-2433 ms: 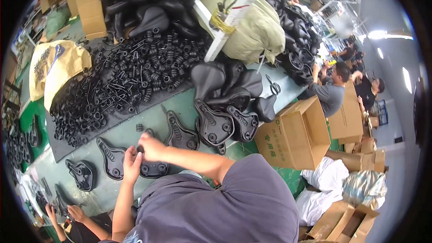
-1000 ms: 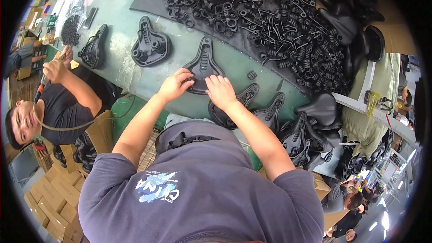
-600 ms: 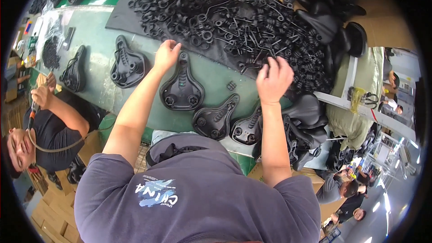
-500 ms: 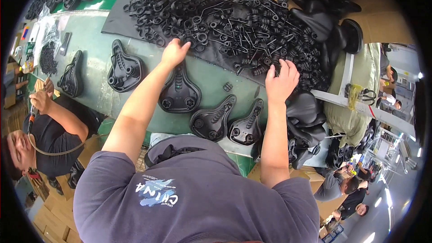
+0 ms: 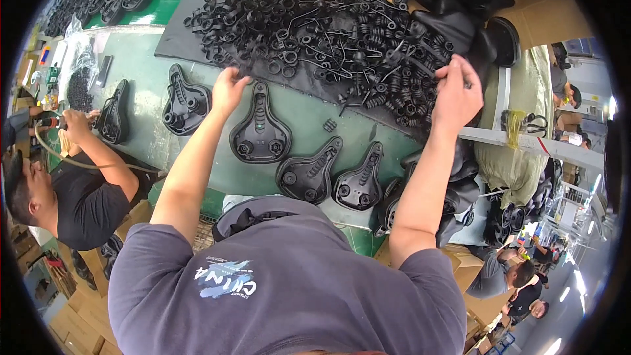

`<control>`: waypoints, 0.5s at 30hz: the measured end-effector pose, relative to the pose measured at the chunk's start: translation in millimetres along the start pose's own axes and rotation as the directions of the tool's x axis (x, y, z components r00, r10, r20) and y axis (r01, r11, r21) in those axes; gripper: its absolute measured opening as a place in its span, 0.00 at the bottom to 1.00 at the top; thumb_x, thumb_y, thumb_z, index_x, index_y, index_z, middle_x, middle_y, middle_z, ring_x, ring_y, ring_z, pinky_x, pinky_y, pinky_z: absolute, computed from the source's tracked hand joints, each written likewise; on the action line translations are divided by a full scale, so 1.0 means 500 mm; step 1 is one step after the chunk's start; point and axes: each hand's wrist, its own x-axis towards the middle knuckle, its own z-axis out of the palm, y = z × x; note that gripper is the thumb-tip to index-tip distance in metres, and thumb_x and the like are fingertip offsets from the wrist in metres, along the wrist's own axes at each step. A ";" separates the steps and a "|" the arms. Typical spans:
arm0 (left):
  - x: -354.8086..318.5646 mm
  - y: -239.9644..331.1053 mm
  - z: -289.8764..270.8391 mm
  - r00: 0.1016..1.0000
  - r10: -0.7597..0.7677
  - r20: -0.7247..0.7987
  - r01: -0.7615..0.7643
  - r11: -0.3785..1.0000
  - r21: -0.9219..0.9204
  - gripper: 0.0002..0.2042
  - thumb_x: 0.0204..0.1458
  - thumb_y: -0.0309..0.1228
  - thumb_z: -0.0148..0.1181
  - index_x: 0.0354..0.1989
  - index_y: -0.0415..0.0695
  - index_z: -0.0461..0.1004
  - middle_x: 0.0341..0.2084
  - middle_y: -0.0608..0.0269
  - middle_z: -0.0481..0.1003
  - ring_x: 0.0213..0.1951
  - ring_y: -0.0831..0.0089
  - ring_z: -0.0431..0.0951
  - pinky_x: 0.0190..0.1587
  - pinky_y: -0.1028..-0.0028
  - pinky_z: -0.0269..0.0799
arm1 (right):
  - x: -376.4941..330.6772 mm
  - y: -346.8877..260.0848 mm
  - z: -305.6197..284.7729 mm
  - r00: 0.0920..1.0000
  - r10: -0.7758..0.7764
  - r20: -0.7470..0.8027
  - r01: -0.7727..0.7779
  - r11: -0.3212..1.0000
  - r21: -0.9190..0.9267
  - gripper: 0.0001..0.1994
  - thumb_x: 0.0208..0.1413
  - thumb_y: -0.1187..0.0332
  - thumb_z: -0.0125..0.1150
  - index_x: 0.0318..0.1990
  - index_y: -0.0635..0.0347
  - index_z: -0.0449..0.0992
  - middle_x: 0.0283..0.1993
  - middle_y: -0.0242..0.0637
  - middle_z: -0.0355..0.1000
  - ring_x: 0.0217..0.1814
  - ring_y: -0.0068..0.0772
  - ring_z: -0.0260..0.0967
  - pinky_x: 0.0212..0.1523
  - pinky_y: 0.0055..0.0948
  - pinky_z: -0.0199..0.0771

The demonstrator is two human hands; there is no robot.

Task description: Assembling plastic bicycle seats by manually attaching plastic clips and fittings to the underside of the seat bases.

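My left hand (image 5: 229, 93) is closed in a pinch at the near edge of the pile, by the black rings (image 5: 263, 59). A dark, blurred piece shows at its fingertips, too smeared to name. My right hand (image 5: 460, 95) is raised at the pile's right end, fingers closed on a thin black wire part (image 5: 420, 64) that sticks out to the left. Below it lie black coil springs (image 5: 401, 95) and bent rods. Between my arms, an upturned black bicycle saddle (image 5: 261, 131) lies on the green table, with two more saddles (image 5: 307, 172) (image 5: 358, 181) nearer me.
Further left are another saddle (image 5: 186, 102) and a clear bag of small black parts (image 5: 80, 89). A co-worker (image 5: 92, 184) holds a tool at the left. Stacked saddles (image 5: 453, 190) and a metal frame bar (image 5: 526, 144) stand at the right. A small black piece (image 5: 330, 125) lies mid-table.
My right hand has moved up and right, now with a wire part in its fingers. My left hand has drawn back left and slightly nearer me, off the pile.
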 end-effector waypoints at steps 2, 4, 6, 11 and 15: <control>-0.054 -0.054 -0.059 0.973 -0.194 0.122 0.202 0.978 -0.056 0.12 0.58 0.32 0.72 0.41 0.37 0.77 0.27 0.58 0.81 0.28 0.73 0.82 0.37 0.70 0.77 | -0.002 -0.032 0.012 0.996 -0.087 0.005 0.087 0.996 0.037 0.11 0.68 0.70 0.63 0.50 0.67 0.84 0.29 0.30 0.80 0.28 0.15 0.72 0.33 0.18 0.70; -0.096 -0.044 -0.085 0.947 -0.283 0.150 0.297 0.951 -0.085 0.12 0.60 0.32 0.71 0.41 0.37 0.77 0.28 0.59 0.81 0.29 0.74 0.82 0.37 0.70 0.78 | -0.011 -0.022 0.013 0.982 -0.189 0.027 0.190 0.982 -0.018 0.10 0.69 0.69 0.64 0.50 0.66 0.84 0.29 0.30 0.80 0.30 0.16 0.74 0.33 0.19 0.72; -0.140 -0.050 -0.107 0.902 -0.398 0.165 0.423 0.892 -0.160 0.12 0.63 0.33 0.69 0.41 0.36 0.76 0.29 0.61 0.81 0.30 0.75 0.82 0.36 0.72 0.78 | -0.048 -0.002 0.032 0.977 -0.123 0.173 0.143 0.984 -0.105 0.10 0.69 0.68 0.64 0.48 0.66 0.85 0.30 0.31 0.80 0.31 0.17 0.75 0.36 0.23 0.76; -0.223 -0.048 -0.122 0.879 -0.438 0.189 0.469 0.717 -0.516 0.14 0.70 0.38 0.63 0.43 0.37 0.76 0.33 0.62 0.79 0.33 0.74 0.82 0.39 0.73 0.81 | -0.090 0.255 0.023 0.862 0.090 0.500 0.375 0.550 -0.746 0.10 0.61 0.64 0.60 0.38 0.60 0.84 0.40 0.55 0.82 0.46 0.59 0.82 0.50 0.53 0.82; -0.308 -0.015 -0.156 0.832 -0.482 0.275 0.542 0.601 -0.587 0.14 0.72 0.41 0.57 0.46 0.41 0.77 0.32 0.66 0.77 0.32 0.75 0.79 0.39 0.72 0.78 | -0.153 0.323 -0.110 0.878 0.333 0.343 0.174 0.445 -0.879 0.10 0.56 0.68 0.58 0.39 0.63 0.83 0.44 0.56 0.83 0.49 0.58 0.83 0.51 0.52 0.83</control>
